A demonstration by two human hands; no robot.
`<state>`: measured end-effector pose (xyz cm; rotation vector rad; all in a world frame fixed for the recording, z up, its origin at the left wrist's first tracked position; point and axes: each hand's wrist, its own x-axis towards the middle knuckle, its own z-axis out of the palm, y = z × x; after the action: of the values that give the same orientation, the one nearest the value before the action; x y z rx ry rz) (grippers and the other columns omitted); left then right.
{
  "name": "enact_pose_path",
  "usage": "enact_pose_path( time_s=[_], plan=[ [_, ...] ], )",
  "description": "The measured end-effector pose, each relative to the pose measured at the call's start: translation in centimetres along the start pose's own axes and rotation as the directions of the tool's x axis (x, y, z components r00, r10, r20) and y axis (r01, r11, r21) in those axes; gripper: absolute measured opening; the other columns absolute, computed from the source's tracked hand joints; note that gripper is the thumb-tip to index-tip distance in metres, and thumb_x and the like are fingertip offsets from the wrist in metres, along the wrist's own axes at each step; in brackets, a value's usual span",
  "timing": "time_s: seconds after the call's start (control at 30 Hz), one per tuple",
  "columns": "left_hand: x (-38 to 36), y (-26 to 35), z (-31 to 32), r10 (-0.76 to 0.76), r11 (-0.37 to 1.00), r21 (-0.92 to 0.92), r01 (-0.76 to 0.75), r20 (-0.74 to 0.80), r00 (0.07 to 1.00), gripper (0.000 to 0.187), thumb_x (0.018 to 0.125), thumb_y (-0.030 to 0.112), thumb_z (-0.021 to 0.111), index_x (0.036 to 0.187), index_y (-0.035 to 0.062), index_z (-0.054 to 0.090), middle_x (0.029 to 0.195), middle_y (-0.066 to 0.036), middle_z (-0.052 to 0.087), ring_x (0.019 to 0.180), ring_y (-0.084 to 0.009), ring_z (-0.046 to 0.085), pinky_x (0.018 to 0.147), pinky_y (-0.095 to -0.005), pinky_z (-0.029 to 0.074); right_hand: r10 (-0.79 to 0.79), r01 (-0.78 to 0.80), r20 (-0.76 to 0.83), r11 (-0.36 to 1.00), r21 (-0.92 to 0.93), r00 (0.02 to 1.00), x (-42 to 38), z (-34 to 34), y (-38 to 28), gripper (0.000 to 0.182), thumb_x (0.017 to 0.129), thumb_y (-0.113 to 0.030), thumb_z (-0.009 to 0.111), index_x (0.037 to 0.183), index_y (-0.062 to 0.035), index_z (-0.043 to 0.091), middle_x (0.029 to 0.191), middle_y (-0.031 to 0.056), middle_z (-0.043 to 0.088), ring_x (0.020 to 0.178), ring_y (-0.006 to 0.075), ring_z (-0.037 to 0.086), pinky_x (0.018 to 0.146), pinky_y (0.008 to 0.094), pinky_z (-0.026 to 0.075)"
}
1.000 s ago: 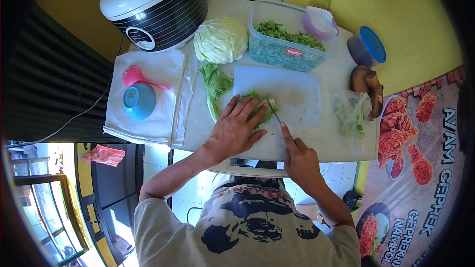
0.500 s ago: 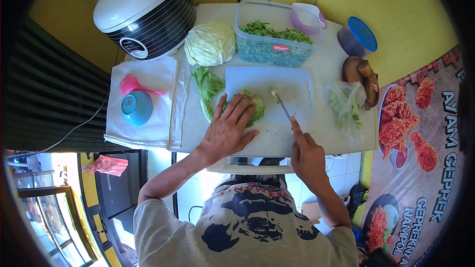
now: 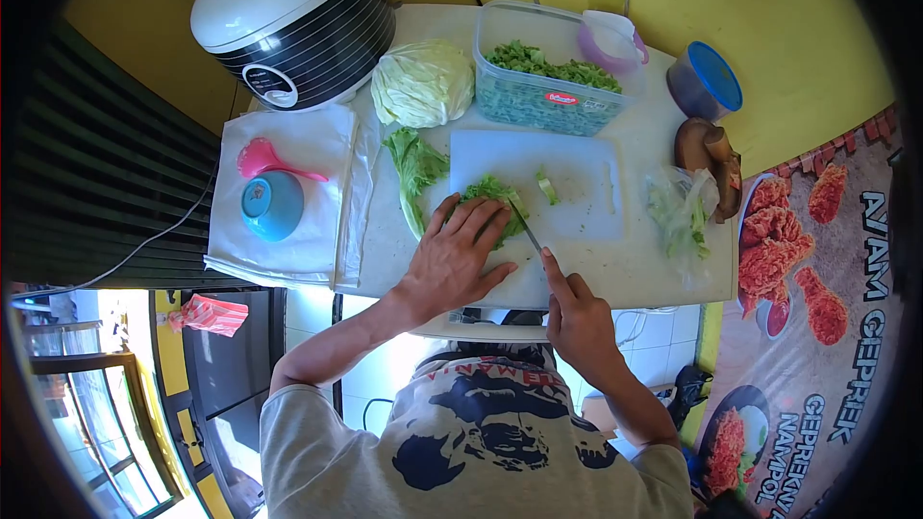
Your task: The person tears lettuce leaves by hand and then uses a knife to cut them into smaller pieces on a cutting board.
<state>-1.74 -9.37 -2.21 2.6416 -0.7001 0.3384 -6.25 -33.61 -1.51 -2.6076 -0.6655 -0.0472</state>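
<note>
My left hand (image 3: 456, 259) lies over green lettuce (image 3: 492, 190) at the lower left of the white cutting board (image 3: 577, 154), its fingers bent and pressing the leaves down. My right hand (image 3: 581, 322) grips a knife (image 3: 531, 233), index finger along its back. The blade tip touches the lettuce beside my left fingertips. A small cut piece of lettuce stem (image 3: 547, 188) rests on the board to the right. Left of the board lies a loose lettuce leaf (image 3: 413, 173).
Behind the board stand a cabbage (image 3: 423, 84) and a clear container (image 3: 548, 106) of cut greens. A rice cooker (image 3: 298, 29), blue bowl (image 3: 272, 206) and pink ladle (image 3: 258, 159) are left; a plastic bag (image 3: 685, 207) and blue-lidded tub (image 3: 705, 82) are right.
The knife has moved left from the small stem piece to the lettuce by my left hand. The stem piece now lies apart from the blade. The whole view has shifted slightly.
</note>
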Motion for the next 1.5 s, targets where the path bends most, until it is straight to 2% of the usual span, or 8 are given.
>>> enact_pose_path(
  time_s=[0.43,0.8,0.93,1.1,1.27,1.37,1.47,1.5],
  plan=[
    [0.1,-0.2,0.0,0.005,0.999,-0.031,-0.006,-0.015,1.000,0.067,0.089,0.042,0.077,0.140,0.0024,0.060,0.140,-0.016,0.057,0.135,-0.0328,0.052,0.121,-0.0526,0.034,-0.007,0.007,-0.002,0.998,-0.057,1.000,4.4,1.0,-1.2,0.074,0.089,0.004,0.063,0.159,-0.0087,0.043,0.084,0.0138,0.061,0.056,0.0321,0.062,0.052,0.0428,0.053],
    [-0.1,0.0,0.2,-0.012,1.000,-0.029,0.010,-0.053,0.999,0.066,0.088,0.041,0.077,0.140,0.0040,0.062,0.138,-0.015,0.058,0.135,-0.0327,0.052,0.121,-0.0518,0.034,-0.027,0.028,0.013,0.998,-0.064,1.000,-0.6,0.4,0.1,0.074,0.089,-0.001,0.065,0.159,-0.0090,0.043,0.081,0.0095,0.058,0.052,0.0267,0.059,0.048,0.0397,0.052],
    [0.3,-0.2,-0.5,0.028,0.999,-0.029,-0.029,-0.053,0.998,0.058,0.090,0.034,0.076,0.138,0.0039,0.063,0.134,-0.014,0.061,0.128,-0.0314,0.056,0.115,-0.0502,0.039,-0.037,0.039,0.025,0.997,-0.063,0.999,-0.3,-0.4,0.7,0.074,0.089,0.000,0.064,0.159,-0.0084,0.042,0.081,0.0103,0.059,0.053,0.0272,0.060,0.049,0.0410,0.053],
    [1.5,-1.7,-0.9,0.018,1.000,-0.017,-0.019,-0.065,0.998,0.045,0.094,0.019,0.071,0.136,0.0038,0.064,0.130,-0.012,0.064,0.122,-0.0304,0.060,0.108,-0.0490,0.042,0.034,-0.041,-0.101,0.997,-0.066,0.994,0.6,-0.9,2.5,0.073,0.090,0.000,0.063,0.160,-0.0099,0.042,0.081,0.0110,0.059,0.053,0.0279,0.061,0.050,0.0415,0.053],
    [3.8,-3.0,-1.7,-0.005,1.000,0.024,0.007,-0.077,0.997,0.041,0.094,0.014,0.071,0.133,0.0057,0.065,0.136,-0.013,0.061,0.129,-0.0319,0.056,0.113,-0.0507,0.037,-0.028,0.024,-0.115,0.999,-0.034,0.993,1.0,-1.0,2.3,0.073,0.090,0.001,0.063,0.159,-0.0099,0.043,0.078,0.0099,0.059,0.053,0.0275,0.062,0.050,0.0412,0.053],
    [4.1,-3.6,-1.6,0.058,0.998,0.030,-0.057,-0.038,0.998,0.033,0.093,0.014,0.072,0.124,0.0075,0.067,0.140,-0.013,0.058,0.133,-0.0326,0.053,0.114,-0.0509,0.035,0.084,-0.092,-0.102,0.993,-0.079,0.991,1.7,-1.3,1.8,0.061,0.094,0.002,0.063,0.153,-0.0093,0.052,0.084,0.0141,0.067,0.059,0.0306,0.066,0.058,0.0403,0.054],
    [4.7,-4.1,-2.1,0.074,0.996,-0.047,-0.073,0.026,0.997,0.021,0.093,0.016,0.074,0.112,0.0088,0.068,0.138,-0.012,0.060,0.133,-0.0314,0.053,0.114,-0.0505,0.035,0.198,-0.130,-0.169,0.930,0.344,0.965,3.0,-0.6,2.3,0.052,0.096,-0.005,0.069,0.146,-0.0067,0.057,0.088,0.0101,0.070,0.055,0.0212,0.061,0.058,0.0362,0.052],
    [4.8,-4.1,-2.2,0.072,0.994,-0.081,-0.068,0.049,0.996,0.018,0.093,0.016,0.074,0.108,0.0091,0.068,0.137,-0.012,0.061,0.133,-0.0306,0.054,0.113,-0.0502,0.036,0.229,-0.162,-0.118,0.897,0.412,0.966,3.4,-0.3,2.5,0.050,0.096,-0.008,0.071,0.143,-0.0055,0.058,0.088,0.0077,0.070,0.056,0.0176,0.059,0.057,0.0345,0.050]
  ],
)
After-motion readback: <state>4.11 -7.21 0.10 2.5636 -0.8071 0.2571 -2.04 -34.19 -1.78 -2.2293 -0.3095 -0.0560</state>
